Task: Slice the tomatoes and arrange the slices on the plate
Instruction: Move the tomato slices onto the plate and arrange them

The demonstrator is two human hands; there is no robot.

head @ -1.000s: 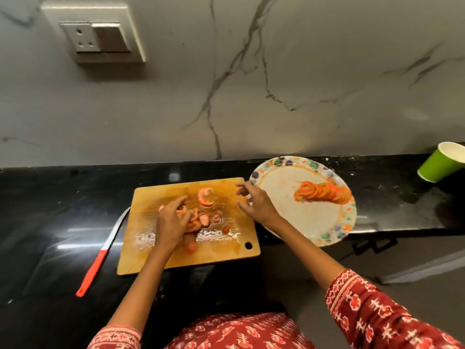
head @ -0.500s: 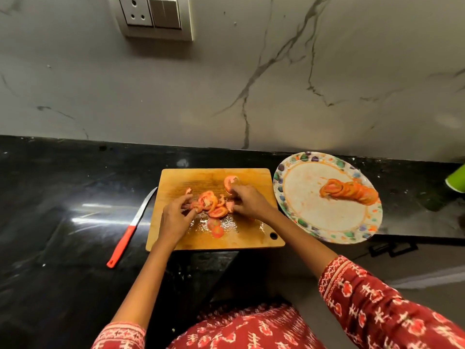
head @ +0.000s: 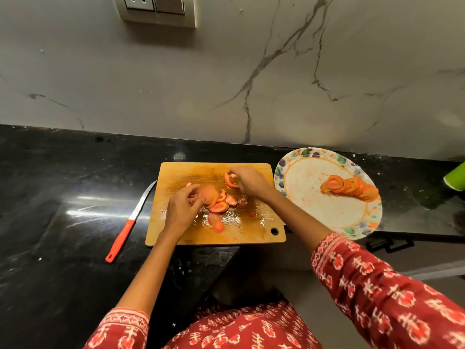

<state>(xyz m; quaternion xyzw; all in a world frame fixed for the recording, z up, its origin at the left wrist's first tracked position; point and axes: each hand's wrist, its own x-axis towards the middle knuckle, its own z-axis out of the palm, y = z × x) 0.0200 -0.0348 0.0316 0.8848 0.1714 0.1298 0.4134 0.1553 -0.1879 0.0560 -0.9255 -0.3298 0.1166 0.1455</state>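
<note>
A wooden cutting board [head: 254, 233] lies on the black counter with several tomato slices [head: 219, 206] in a wet heap at its middle. My left hand [head: 182, 210] grips a stack of slices [head: 207, 193] at the heap's left side. My right hand [head: 247, 182] pinches a single tomato slice [head: 230, 180] near the board's far edge. To the right sits a round patterned plate [head: 302, 192] with a row of overlapping slices [head: 349, 187] across its middle.
A knife with a red handle [head: 127, 222] lies on the counter left of the board, blade pointing away. A green cup [head: 456, 177] stands at the right edge. The marble wall rises behind. The counter's front edge steps inward below the board.
My right hand came from the plate's rim onto the board and picked up one slice. My left hand has gathered slices into a stack. The camera has shifted left.
</note>
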